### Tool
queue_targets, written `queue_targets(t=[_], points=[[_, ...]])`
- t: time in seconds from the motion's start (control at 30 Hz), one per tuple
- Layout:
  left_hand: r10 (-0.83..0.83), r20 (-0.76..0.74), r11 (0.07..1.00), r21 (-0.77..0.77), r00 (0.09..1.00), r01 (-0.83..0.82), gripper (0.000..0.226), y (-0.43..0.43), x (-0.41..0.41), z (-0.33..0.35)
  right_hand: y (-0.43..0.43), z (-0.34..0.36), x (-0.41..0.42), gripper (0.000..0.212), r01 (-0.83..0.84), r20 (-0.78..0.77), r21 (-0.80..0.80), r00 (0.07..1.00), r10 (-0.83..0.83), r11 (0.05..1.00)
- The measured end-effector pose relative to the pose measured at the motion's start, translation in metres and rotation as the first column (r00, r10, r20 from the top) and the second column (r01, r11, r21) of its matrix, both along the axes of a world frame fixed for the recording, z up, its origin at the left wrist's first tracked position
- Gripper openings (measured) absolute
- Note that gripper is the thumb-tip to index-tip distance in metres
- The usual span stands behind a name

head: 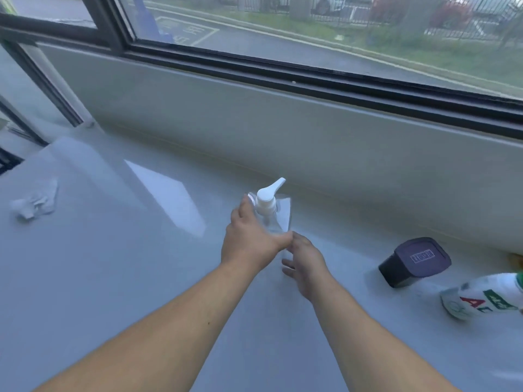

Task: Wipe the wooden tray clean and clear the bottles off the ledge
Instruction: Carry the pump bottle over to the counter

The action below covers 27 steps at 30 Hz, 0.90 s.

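The pale grey-white glossy ledge (119, 278) runs under the long dark-framed window (311, 77) and is the surface carrying everything here. No wooden tray shows in this view, so that part of the task cannot be judged. Low at the right edge lies a white plastic bottle with red and green lettering (481, 299), on its side. Just beside it, towards the window, lies a dark brown squeeze bottle with a flat purple-grey cap (410, 263), also tipped over. Centre stands a clear square pump bottle with a white dispenser head (273, 210), upright, close to the wall below the window. Far left rests a crumpled white wipe (34, 206), well apart from the bottles.

The left hand (250, 241) wraps the pump bottle's shoulder, its grip grasping the clear body. The right hand (304, 263) sits low by the bottle's base with fingers spread; whether its grip is closed on anything I cannot tell.

Risks, as I judge them: the clear plastic looks slick, so a one-sided hold could let it slip or tip. Pressing the pump head could squirt liquid onto the ledge. A sweeping forearm might roll the two lying bottles.
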State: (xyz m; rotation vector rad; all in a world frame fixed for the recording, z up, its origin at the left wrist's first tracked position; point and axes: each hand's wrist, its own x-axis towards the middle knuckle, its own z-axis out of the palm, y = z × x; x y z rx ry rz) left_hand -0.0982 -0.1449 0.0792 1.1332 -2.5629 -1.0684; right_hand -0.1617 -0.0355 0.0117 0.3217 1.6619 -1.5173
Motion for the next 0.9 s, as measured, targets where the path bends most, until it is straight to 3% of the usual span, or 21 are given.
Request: queue_targets(t=[0.17, 0.33, 0.5, 0.7, 0.73, 0.8, 0.9], points=[[0.174, -0.036, 0.984, -0.042, 0.984, -0.176, 0.111, -0.092, 0.099, 0.021, -0.106, 0.018, 0.078, 0.045, -0.197, -0.052, -0.048, 0.979, 0.195, 0.979], [0.377, -0.054, 0.922, -0.077, 0.925, -0.380, 0.117, -0.197, 0.262, 0.041, -0.229, 0.039, 0.220, 0.048, -0.421, -0.100, -0.079, 0.905, 0.413, 0.904], [0.575, -0.057, 0.813, -0.075, 0.816, -0.578, 0.131, -0.287, 0.478, 0.055, -0.340, 0.054, 0.417, 0.052, -0.646, -0.127, -0.094, 0.762, 0.635, 0.757], [0.777, -0.068, 0.621, -0.088, 0.626, -0.779, 0.132, -0.355, 0.756, 0.057, -0.441, 0.059, 0.683, 0.051, -0.838, -0.119, -0.111, 0.546, 0.830, 0.535], [0.784, -0.059, 0.611, -0.101, 0.617, -0.785, 0.130, -0.358, 0.773, 0.058, -0.446, 0.061, 0.699, 0.051, -0.844, -0.096, -0.119, 0.534, 0.840, 0.523], [0.864, -0.040, 0.498, -0.079, 0.502, -0.864, 0.130, -0.370, 0.892, 0.049, -0.476, 0.055, 0.819, 0.051, -0.901, -0.078, -0.086, 0.432, 0.898, 0.426], [0.877, -0.034, 0.474, -0.103, 0.480, -0.874, 0.128, -0.374, 0.938, 0.052, -0.488, 0.058, 0.863, 0.054, -0.913, -0.054, -0.116, 0.399, 0.915, 0.391]])
